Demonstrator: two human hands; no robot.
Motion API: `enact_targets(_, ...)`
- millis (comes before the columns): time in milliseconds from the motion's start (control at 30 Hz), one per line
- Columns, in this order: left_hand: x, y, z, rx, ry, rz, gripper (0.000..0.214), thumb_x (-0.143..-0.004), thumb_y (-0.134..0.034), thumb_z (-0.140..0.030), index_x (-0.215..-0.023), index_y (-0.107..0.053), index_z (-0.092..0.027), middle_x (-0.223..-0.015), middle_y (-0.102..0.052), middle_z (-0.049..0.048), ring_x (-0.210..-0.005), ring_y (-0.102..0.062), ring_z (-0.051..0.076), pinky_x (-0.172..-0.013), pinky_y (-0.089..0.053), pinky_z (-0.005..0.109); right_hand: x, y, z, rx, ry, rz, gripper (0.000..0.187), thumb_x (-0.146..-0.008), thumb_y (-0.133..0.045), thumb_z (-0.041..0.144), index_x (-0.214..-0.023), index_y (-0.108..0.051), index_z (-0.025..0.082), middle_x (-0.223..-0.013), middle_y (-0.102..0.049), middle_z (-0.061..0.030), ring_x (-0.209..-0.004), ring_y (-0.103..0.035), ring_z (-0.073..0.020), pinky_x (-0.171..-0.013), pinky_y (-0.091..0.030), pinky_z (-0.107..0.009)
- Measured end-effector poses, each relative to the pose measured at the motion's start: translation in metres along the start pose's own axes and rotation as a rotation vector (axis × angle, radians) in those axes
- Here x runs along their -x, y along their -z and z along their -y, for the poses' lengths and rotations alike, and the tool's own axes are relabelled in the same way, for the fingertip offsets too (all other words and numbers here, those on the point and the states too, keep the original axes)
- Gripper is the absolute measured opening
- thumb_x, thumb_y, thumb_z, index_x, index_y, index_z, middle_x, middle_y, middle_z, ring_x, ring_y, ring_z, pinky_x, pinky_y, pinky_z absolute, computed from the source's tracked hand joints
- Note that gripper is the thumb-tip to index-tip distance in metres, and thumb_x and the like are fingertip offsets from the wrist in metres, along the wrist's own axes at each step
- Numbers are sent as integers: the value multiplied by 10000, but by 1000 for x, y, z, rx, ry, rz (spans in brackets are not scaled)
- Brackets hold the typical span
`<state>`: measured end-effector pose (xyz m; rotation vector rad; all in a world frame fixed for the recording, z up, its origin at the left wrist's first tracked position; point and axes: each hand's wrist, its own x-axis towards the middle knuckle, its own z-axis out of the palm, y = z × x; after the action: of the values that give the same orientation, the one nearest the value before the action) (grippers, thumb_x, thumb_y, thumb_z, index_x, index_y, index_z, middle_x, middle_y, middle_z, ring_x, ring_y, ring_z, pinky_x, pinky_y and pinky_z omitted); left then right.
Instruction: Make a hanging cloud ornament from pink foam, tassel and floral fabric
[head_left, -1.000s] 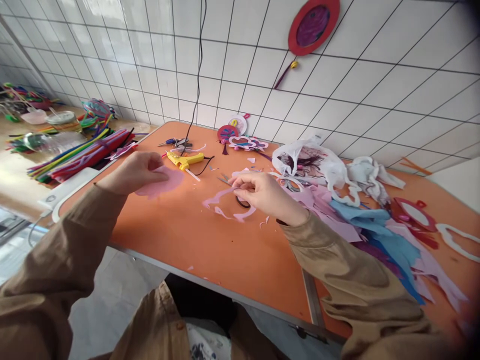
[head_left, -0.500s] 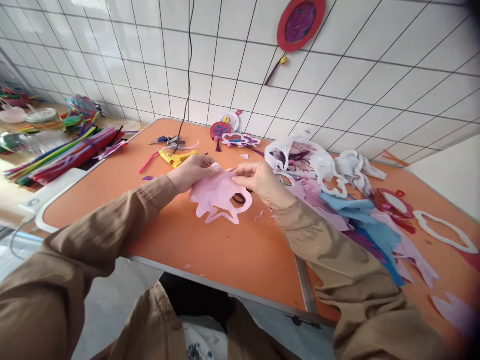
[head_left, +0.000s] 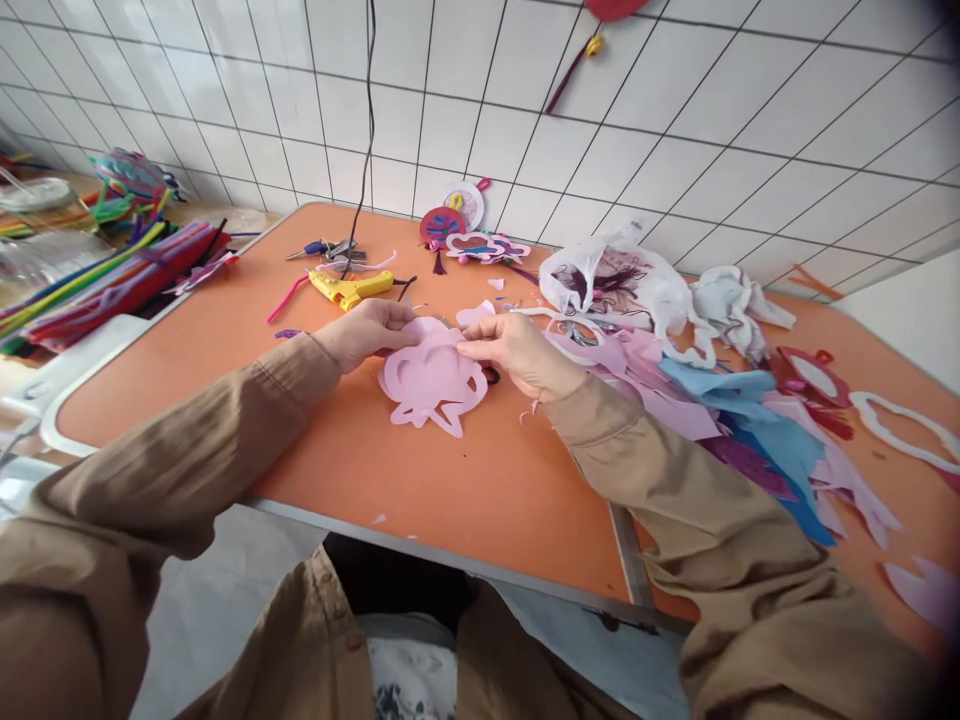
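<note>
Between my hands is a pink cut-out, in what looks like paper or thin felt, with a wavy outline, cut openings and pointed lower tips. My left hand pinches its upper left edge. At its upper right, the thumb and fingers of my right hand are closed on the edge. A pink scrap shows just behind the cut-out. Part of a dark loop peeks out beside my right fingers; the rest is hidden.
A yellow glue gun lies behind my left hand on the orange table. Finished ornaments stand near the tiled wall. To the right are a white plastic bag, blue felt and pink scraps. Pipe cleaners lie far left.
The pink cut-out has been shifted and flattened, so its lobed outline and curved slits show more. Both hands keep hold of its upper edge. The view has tipped slightly downward.
</note>
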<state>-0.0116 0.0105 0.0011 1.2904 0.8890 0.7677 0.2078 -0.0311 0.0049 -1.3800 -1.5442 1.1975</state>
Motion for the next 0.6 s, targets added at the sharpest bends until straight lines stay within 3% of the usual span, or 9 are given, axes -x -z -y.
enact_targets(67, -2, 2, 3, -80, -60, -73, 195, -614, -819, -122, -790, -736, -139, -791, -752, 75, -682, -662, 182, -619, -514, 282, 4, 1, 7, 233, 96, -9, 86, -689, -725, 194, -620, -677, 174, -849, -730, -78, -797, -678, -199, -727, -532, -333)
enact_targets(133, -3, 0, 4, -167, -134, -163, 146, -642, -772, -121, -774, -716, -151, -775, -745, 57, -710, -664, 190, -644, -519, 291, 11, 4, 17, 461, 166, 16, 105, -694, -691, 130, -597, -688, 168, -1160, -725, -112, -1020, -692, -254, -892, -536, -375)
enact_targets(200, -3, -4, 4, -235, -202, -212, 97, -660, -735, -119, -741, -697, -157, -734, -725, 37, -709, -656, 187, -633, -504, 280, 17, 5, 25, 577, 184, 55, 128, -710, -670, 111, -597, -693, 166, -1333, -661, -112, -1114, -678, -284, -940, -531, -397)
enact_targets(300, 2, -13, 2, -265, -225, -139, 66, -671, -728, -122, -689, -674, -154, -688, -694, 29, -677, -640, 171, -602, -484, 262, 21, 2, 27, 540, 258, 51, 91, -732, -671, 135, -663, -712, 179, -1428, -603, -104, -1231, -630, -295, -934, -541, -396)
enact_targets(367, 6, -21, 1, -243, -201, -37, 89, -690, -759, -167, -686, -673, -149, -683, -687, 34, -642, -621, 153, -570, -466, 250, 17, -2, 21, 461, 334, 28, 65, -736, -676, 160, -689, -711, 187, -1321, -671, -101, -1168, -660, -270, -918, -547, -393)
enact_targets(433, 9, -27, 1, -224, -165, 29, 145, -722, -786, -237, -706, -679, -140, -674, -675, 32, -607, -588, 127, -547, -444, 235, 11, -5, 13, 387, 376, 0, 50, -736, -680, 195, -692, -703, 191, -1060, -751, -85, -977, -707, -236, -883, -555, -394)
enact_targets(500, 11, -30, 0, -208, -133, 38, 220, -770, -783, -299, -693, -667, -129, -612, -613, 8, -551, -519, 90, -520, -400, 212, 6, -6, 7, 327, 370, -44, 58, -723, -693, 238, -692, -699, 190, -848, -747, -62, -828, -700, -218, -836, -557, -396)
enact_targets(600, 11, -30, 1, -107, -63, -7, 319, -850, -729, -388, -687, -644, -127, -568, -535, -17, -498, -452, 66, -480, -346, 201, 3, -6, 4, 281, 350, -85, 98, -706, -699, 284, -699, -698, 187, -773, -734, -60, -754, -674, -210, -792, -546, -393)
